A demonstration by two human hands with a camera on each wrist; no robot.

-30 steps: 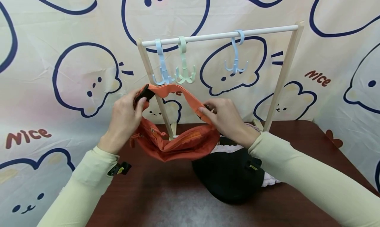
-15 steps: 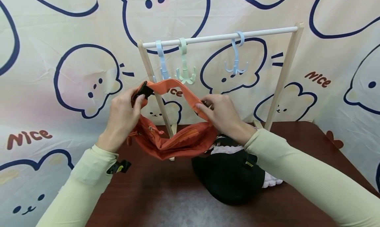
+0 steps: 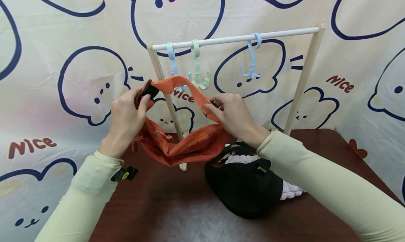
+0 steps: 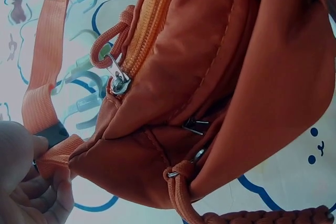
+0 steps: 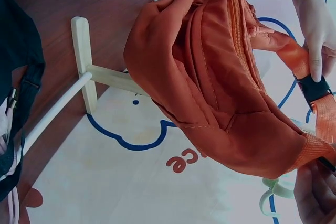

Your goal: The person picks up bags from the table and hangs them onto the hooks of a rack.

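Observation:
An orange-red waist bag (image 3: pixel 193 147) hangs in the air by its strap (image 3: pixel 177 82), which arches between my two hands. My left hand (image 3: pixel 123 117) grips the strap at the black buckle (image 3: pixel 150 90), thumb on its near side. On the other side my right hand (image 3: pixel 235 115) pinches the strap between thumb and fingers, beside a small black fitting mostly hidden by the hand. An orange zipper (image 4: pixel 152 19) with a cord pull shows in the left wrist view. In the head view the strap overlaps the lower arms of the left blue hook (image 3: pixel 172 59).
Behind the bag stands a wooden rack with a white rail (image 3: pixel 284 33). A green hook (image 3: pixel 197 64) and another blue hook (image 3: pixel 252 59) hang on it. A black bag (image 3: pixel 243 189) lies on the brown table (image 3: pixel 152 207), with something white and ruffled (image 3: pixel 289 191) beneath.
Both hands have risen a little and shifted slightly left, carrying the waist bag with them. Its strap now overlaps the lower part of the left blue hook.

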